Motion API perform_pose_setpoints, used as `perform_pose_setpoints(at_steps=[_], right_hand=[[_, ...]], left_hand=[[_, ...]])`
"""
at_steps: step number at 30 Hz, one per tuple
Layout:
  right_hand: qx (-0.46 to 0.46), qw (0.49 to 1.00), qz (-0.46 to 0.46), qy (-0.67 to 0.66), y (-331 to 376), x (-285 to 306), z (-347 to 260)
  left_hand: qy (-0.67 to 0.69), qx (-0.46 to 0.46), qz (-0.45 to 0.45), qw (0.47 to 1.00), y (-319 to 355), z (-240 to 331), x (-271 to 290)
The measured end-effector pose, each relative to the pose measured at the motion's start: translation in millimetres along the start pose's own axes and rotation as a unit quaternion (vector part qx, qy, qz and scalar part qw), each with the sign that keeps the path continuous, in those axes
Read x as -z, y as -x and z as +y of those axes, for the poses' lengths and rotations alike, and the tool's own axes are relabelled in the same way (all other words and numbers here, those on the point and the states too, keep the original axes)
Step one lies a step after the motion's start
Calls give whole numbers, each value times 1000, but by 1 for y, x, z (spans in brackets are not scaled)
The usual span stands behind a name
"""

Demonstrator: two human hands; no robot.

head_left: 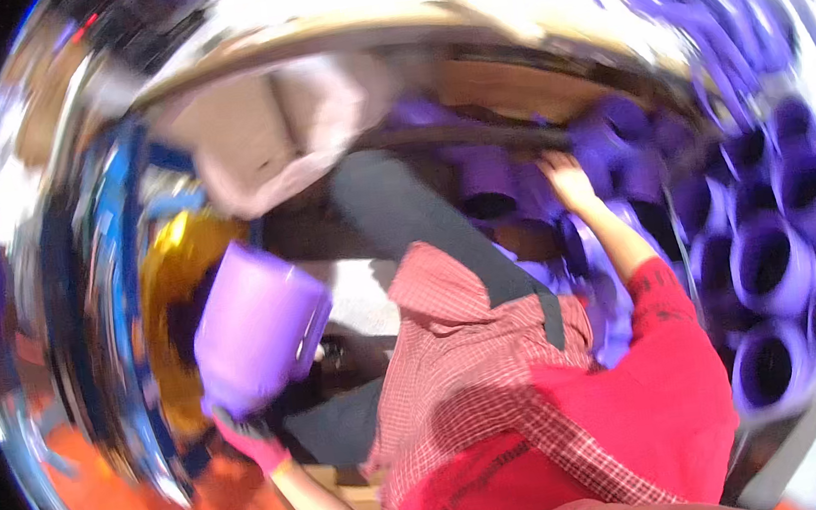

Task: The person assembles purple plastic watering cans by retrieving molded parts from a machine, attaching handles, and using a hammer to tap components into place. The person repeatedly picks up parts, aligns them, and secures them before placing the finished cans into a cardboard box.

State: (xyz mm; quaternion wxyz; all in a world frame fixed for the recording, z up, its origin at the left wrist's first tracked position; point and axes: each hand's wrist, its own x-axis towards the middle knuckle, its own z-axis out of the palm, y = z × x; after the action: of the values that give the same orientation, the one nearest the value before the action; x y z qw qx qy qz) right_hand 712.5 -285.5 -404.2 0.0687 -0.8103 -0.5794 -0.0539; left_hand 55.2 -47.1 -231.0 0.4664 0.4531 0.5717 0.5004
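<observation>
My left hand (245, 437), in a pink and grey glove, is closed on the lower end of a shiny purple plastic tub (260, 327). The tub is tilted and held out to my left, its open end not in sight. Ahead and to the right, my bare right hand (566, 181) stretches toward several purple tubs (488, 180) under the table edge. Its fingers look extended and slightly apart, though blurred; whether they touch a tub I cannot tell. Nothing shows in that hand.
More purple tubs (769, 264) are stacked at the right, openings toward me. A lined carton (264, 135) stands ahead under the wooden table edge (342, 29). At left are a yellow round thing (168, 313), blue uprights (109, 239) and an orange surface (118, 490).
</observation>
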Motion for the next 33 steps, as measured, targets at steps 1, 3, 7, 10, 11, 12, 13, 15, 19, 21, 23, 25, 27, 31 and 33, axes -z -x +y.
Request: perform_pose_setpoints(at_steps=[1, 3, 7, 10, 11, 12, 13, 15, 19, 21, 23, 25, 27, 31, 33], right_hand=[[86, 987, -81, 109, -11, -14, 8], [195, 941, -246, 127, -23, -44, 26], [151, 875, -446, 114, -21, -91, 53], [229, 790, -516, 238, -20, -96, 57], [255, 788, -497, 258, -21, -95, 55], [270, 763, -509, 293, -23, -94, 51], [286, 739, -494, 359, -26, -94, 45], [329, 717, -497, 361, -31, -101, 32], [408, 664, -498, 379, -37, -113, 20], [420, 643, -556, 317, -41, -92, 26], [268, 754, -565, 199, -50, -44, 34], [281, 880, -363, 124, -58, 31, 37], [229, 964, -129, -37, -66, 118, 23], [-14, 844, -50, -534, -91, 236, -65], [131, 825, 125, -535, -116, 249, -124]], left_hand=[[-173, -67, 40, 982, 11, -3, -2], [-31, -68, 26, 997, 24, -3, -13], [-80, -140, 40, 986, 51, 16, -34], [-46, -114, 57, 991, 66, 37, -39], [-42, -121, 59, 990, 69, 42, -39], [-43, -137, 54, 988, 71, 46, -39], [-40, -157, 50, 986, 73, 47, -38], [-48, -171, 40, 983, 75, 47, -37], [2, -156, 57, 986, 82, 39, -37], [41, -123, 55, 990, 87, 36, -36], [26, -154, 57, 986, 90, 33, -35], [12, -159, 52, 986, 93, 29, -35], [81, -135, 31, 987, 94, 22, -38], [193, -98, -35, 976, 94, 11, -44], [210, -80, -49, 973, 94, 10, -43]])
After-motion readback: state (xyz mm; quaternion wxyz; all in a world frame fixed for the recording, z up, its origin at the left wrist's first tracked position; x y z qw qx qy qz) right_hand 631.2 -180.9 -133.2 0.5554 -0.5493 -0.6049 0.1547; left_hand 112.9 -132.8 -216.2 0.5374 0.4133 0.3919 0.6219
